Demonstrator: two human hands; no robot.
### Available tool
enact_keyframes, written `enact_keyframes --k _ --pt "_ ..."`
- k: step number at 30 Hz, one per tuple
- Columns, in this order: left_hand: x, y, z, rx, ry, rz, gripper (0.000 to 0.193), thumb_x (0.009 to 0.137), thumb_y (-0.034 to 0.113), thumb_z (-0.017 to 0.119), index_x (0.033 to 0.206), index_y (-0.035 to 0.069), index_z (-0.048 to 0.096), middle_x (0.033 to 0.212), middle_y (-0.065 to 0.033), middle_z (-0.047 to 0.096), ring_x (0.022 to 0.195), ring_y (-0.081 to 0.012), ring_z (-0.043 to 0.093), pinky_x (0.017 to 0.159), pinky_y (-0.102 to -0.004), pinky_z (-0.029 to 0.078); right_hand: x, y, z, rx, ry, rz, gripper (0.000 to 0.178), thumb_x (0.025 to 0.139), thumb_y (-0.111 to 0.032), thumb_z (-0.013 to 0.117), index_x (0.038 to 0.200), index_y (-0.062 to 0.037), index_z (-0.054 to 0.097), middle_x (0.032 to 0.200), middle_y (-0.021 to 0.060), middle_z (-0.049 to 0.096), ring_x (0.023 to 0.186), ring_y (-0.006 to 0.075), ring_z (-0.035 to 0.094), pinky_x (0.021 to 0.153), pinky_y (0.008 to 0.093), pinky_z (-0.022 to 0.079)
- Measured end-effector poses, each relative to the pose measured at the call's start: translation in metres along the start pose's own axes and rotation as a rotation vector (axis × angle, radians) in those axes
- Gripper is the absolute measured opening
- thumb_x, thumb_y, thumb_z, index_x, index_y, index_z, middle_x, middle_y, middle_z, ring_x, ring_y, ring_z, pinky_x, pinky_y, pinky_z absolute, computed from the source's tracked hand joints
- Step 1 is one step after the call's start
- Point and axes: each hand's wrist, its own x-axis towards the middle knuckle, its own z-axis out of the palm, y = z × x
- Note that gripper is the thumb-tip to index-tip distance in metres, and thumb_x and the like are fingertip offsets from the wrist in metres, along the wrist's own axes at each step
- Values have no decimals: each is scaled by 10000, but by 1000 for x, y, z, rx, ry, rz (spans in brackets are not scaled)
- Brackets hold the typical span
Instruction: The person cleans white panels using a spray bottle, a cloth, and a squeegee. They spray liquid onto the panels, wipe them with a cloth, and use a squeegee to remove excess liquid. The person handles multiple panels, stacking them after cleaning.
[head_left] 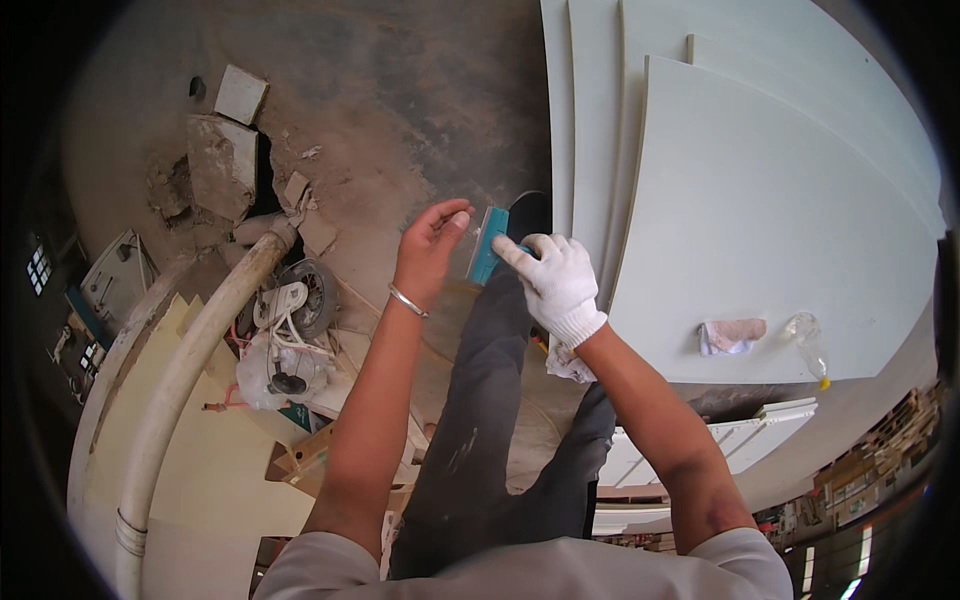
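My right hand (560, 285), in a white knitted glove, grips a teal scraper (488, 246) by its handle. The scraper's wide head points left, with a thin blade along its left edge. Just left of that blade is my bare left hand (432, 240), a silver bangle on its wrist. Its fingers are loosely bent, thumb and fingertips apart, and nothing shows in them. Both hands are above my dark trouser leg, left of a stack of pale boards (770, 200).
On the top board lie a folded pinkish cloth (735, 335) and a clear plastic bottle (808, 345) with a yellow cap. A thick pale pipe (190, 370) curves along the left. Broken slabs (222, 165) lie on the floor beyond it, and a small wheel (312, 298) stands beside the pipe.
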Motion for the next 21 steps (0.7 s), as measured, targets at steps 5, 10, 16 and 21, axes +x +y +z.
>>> enact_keyframes --k 5,10,16,21 --pt "-4 -9 -10 -1 -245 -203 154 992 168 706 1065 33 717 968 2 696 918 -86 606 859 -265 493 -14 -4 -5 4 -37 -13 614 793 -29 678 1348 -292 661 1054 77 678 905 280 638 770 430 491" --pt "-22 -21 -1 173 -256 -168 115 967 137 722 989 27 697 935 13 676 883 -81 593 836 -263 489 -34 1 -4 4 12 7 559 839 -72 648 1344 -313 672 957 68 635 838 271 614 713 410 475" --pt "-31 -57 -34 446 -455 -232 88 958 91 718 998 16 694 1040 -39 723 962 -105 624 913 -279 498 -66 6 5 130 83 292 554 853 -60 660 1367 -267 658 1051 101 675 934 308 643 804 440 500" --pt "-19 -81 -106 1478 -141 124 195 928 121 710 1103 42 742 1143 -148 758 1088 -249 692 992 -374 515 -118 6 22 347 45 724 618 886 -93 661 1474 -250 557 1119 137 656 999 359 652 875 483 529"
